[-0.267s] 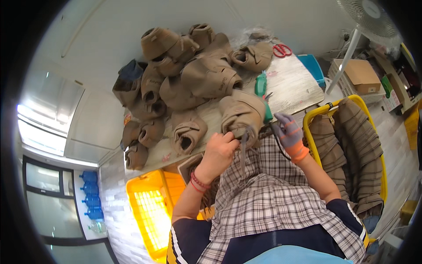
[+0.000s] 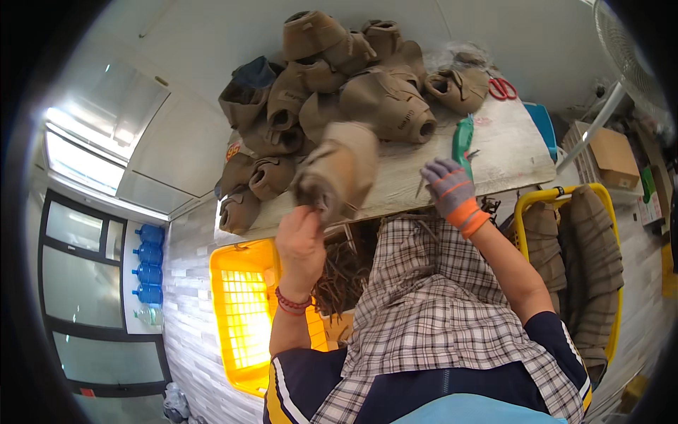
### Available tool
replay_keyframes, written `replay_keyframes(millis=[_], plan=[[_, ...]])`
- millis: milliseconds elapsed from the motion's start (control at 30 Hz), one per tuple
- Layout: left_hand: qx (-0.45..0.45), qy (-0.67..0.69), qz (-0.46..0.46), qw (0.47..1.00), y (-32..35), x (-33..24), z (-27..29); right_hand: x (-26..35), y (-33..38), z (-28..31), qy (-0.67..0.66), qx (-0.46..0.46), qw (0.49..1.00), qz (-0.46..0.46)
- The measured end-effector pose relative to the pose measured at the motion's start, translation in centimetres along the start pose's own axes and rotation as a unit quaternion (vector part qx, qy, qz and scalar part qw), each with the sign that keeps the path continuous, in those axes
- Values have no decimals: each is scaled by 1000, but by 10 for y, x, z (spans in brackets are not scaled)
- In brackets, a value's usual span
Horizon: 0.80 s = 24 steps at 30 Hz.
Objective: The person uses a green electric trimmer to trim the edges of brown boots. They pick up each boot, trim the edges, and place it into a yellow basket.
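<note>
Perhaps a loose pinch could drop the blurred, tubular brown fabric piece (image 2: 345, 166), its rim held by fingers of the bare left hand (image 2: 300, 242) at the pale worktop's edge (image 2: 505, 159), while I cannot tell whether the grey-and-orange gloved right hand (image 2: 453, 196) grips anything.

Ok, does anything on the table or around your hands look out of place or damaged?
A dark blue cloth stands out by colour at the left of the brown cloth heap. Also, the right hand is gloved while the left hand is bare. I see no spill or clear damage.
</note>
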<state>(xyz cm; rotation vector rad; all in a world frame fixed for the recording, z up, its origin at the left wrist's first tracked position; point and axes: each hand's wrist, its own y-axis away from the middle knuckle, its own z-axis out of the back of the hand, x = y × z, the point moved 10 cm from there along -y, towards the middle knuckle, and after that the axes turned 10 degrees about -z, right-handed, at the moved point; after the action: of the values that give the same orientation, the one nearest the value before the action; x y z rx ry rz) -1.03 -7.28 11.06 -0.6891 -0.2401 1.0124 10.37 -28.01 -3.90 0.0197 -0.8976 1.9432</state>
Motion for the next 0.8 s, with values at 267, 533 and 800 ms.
replay_keyframes(millis=[267, 533, 800], plan=[[82, -25, 100, 991, 53, 66, -43, 57, -20, -95, -230, 149, 959, -64], [166, -191, 82, 964, 33, 78, -79, 22, -28, -262, -634, 229, 522, -522], [39, -173, 110, 978, 60, 60, -66, -14, -28, -322, -582, 349, 572, -461]])
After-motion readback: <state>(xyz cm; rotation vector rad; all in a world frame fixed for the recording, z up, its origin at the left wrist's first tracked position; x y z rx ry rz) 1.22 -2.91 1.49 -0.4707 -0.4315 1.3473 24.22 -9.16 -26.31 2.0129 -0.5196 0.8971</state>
